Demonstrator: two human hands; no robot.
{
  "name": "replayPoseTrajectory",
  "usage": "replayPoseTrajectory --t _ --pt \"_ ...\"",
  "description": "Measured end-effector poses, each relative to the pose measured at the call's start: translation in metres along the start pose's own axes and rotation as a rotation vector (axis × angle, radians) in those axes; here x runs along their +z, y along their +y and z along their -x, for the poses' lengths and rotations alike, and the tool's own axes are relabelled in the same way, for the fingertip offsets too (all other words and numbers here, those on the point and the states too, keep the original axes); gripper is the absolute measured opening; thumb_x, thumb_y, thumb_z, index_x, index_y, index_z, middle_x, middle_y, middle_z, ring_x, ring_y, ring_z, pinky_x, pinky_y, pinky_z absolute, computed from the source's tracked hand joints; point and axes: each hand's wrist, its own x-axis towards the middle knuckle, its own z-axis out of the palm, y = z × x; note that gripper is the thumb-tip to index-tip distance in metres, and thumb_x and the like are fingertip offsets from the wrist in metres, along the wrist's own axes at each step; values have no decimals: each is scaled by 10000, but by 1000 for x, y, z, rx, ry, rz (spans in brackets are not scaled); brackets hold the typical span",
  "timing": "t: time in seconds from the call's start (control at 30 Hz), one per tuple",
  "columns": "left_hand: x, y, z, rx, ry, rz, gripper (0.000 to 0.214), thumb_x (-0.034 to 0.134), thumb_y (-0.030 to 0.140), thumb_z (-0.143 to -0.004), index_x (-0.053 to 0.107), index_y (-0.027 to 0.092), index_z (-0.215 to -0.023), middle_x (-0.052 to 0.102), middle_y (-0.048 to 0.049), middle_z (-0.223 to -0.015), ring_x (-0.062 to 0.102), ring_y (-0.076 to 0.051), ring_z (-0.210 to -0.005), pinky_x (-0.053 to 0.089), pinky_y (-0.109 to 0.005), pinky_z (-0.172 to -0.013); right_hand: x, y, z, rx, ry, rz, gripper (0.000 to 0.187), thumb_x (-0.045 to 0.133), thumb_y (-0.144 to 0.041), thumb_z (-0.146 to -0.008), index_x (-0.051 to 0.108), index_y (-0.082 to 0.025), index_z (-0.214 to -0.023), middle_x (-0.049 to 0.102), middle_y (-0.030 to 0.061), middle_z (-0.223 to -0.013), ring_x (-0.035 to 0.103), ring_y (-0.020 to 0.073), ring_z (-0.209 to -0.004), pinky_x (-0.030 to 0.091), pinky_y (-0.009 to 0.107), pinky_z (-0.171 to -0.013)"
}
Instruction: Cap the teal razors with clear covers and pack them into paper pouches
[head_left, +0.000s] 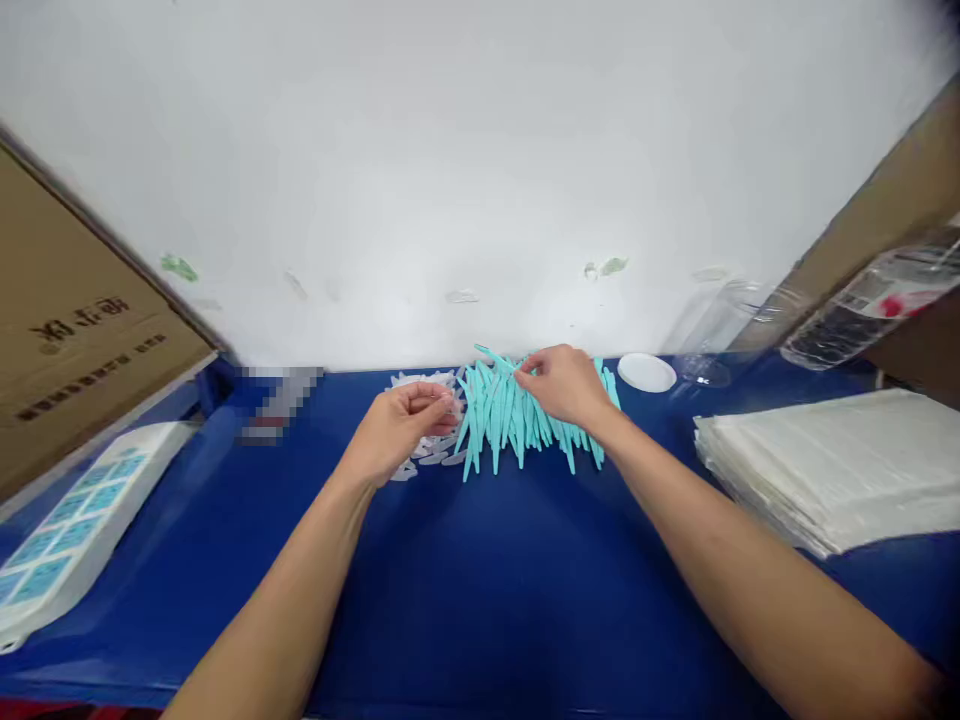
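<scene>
A heap of several slim turquoise plastic sticks (501, 418) lies on the blue table (480, 580) against the white wall. My right hand (564, 384) rests on the heap and pinches one turquoise stick (493, 355) that points up to the left. Just left of the heap lies a cluster of small clear plastic caps (420, 452). My left hand (401, 425) hovers over them with its fingers curled together on a small clear piece that I cannot make out well.
A stack of clear plastic bags (832, 465) lies at the right. A white lid (646, 372), a clear jar (712, 335) and a lying water bottle (874, 305) sit at the back right. A cardboard box (71, 330) and a sheet of blue labels (71, 530) are at the left.
</scene>
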Motion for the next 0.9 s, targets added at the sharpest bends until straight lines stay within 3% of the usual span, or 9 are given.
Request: replayPoseTrajectory --t 0.1,0.13,0.2,0.27,0.43,0.6,0.73,0.9 --pt "-1 -5 3 -30 6 61 302 897 302 -747 746 121 -936 771 -54 -855 748 -138 -780 624 -197 -731 -32 20 32 -45 -188 -124 203 611 -371 -916 661 -185 -849 594 10 -727 517 146 -665 353 287 -590" --pt "-2 -7 5 -38 11 79 312 897 313 -746 740 130 -944 768 -44 -849 748 -134 -775 625 -198 -728 -39 27 42 -50 -340 -255 234 593 -414 -937 637 -191 -878 621 10 -753 543 143 -670 365 279 -585" --pt "-2 -11 9 -52 25 115 348 908 336 -726 723 151 -955 757 -21 -829 745 -129 -736 623 -193 -680 -47 42 60 -8 -552 -452 288 584 -487 -953 581 -200 -925 625 -3 -767 557 131 -647 398 281 -604" --pt "-1 -15 14 -66 36 136 370 905 368 -725 695 174 -959 749 -3 -817 743 -134 -693 621 -200 -621 -44 54 74 27 -607 -501 313 556 -516 -979 573 -204 -965 558 -37 -691 508 112 -609 375 280 -610" --pt "3 -20 22 -87 -25 73 290 829 389 -823 661 182 -937 704 21 -669 695 -122 -546 578 -188 -494 -27 74 85 68 -599 -550 332 492 -532 -1020 563 -210 -1056 454 -67 -624 374 105 -599 295 296 -620" --pt "6 -25 22 -72 -45 41 221 772 388 -884 686 190 -928 658 46 -588 629 -104 -461 522 -174 -409 -22 83 86 130 -571 -641 324 515 -533 -1012 545 -210 -1029 390 -67 -663 312 102 -612 238 300 -592" --pt "2 -31 22 -106 -97 -19 191 790 348 -875 740 168 -913 746 -12 -743 707 -117 -616 594 -189 -557 -20 88 88 170 -610 -672 339 514 -542 -1009 554 -206 -1019 344 -67 -666 281 101 -608 211 303 -575" --pt "1 -35 22 -113 -118 -119 235 803 341 -864 785 186 -1038 785 -43 -871 739 -136 -771 618 -216 -735 -18 92 87 199 -590 -693 332 517 -540 -1008 550 -209 -1008 304 -65 -687 234 102 -609 186 303 -559"
